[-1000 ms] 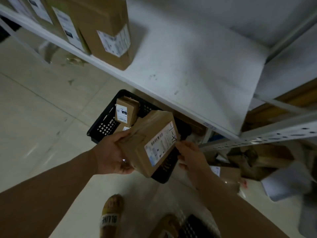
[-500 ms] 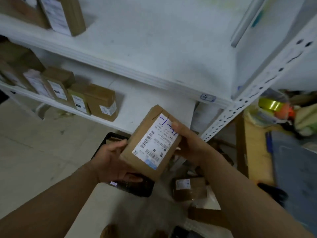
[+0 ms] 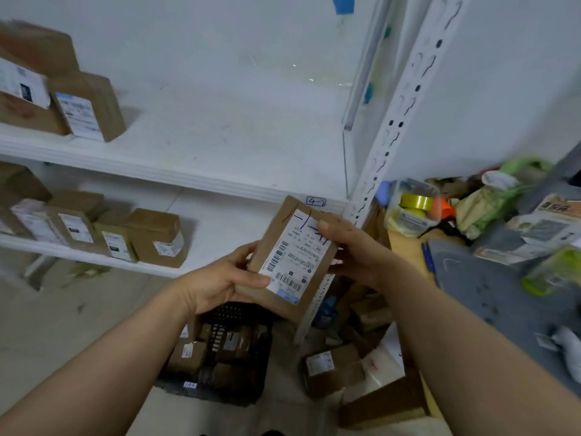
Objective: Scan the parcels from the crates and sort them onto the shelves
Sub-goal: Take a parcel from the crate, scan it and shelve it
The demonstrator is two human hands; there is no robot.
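A small brown cardboard parcel [image 3: 292,262] with a white barcode label and blue pen marks is held upright in front of the white shelves. My left hand [image 3: 220,281] grips its lower left side, thumb on the label. My right hand [image 3: 355,250] grips its upper right edge, thumb over the pen marks. Below the parcel a black plastic crate [image 3: 220,350] on the floor holds several more brown parcels. The upper shelf [image 3: 195,143] has bare room at its right; its front lip bears a tag reading 4-2 [image 3: 315,201].
Labelled boxes stand at the left of the upper shelf [image 3: 85,108] and along the lower shelf [image 3: 154,237]. A perforated white upright [image 3: 396,121] rises at right. Beyond it a cluttered desk [image 3: 408,247] carries tape rolls [image 3: 415,202]. Loose parcels [image 3: 330,366] lie on the floor.
The view has swung up from the crate to the shelves. Both hands have lifted the parcel higher and turned its label upright toward me.
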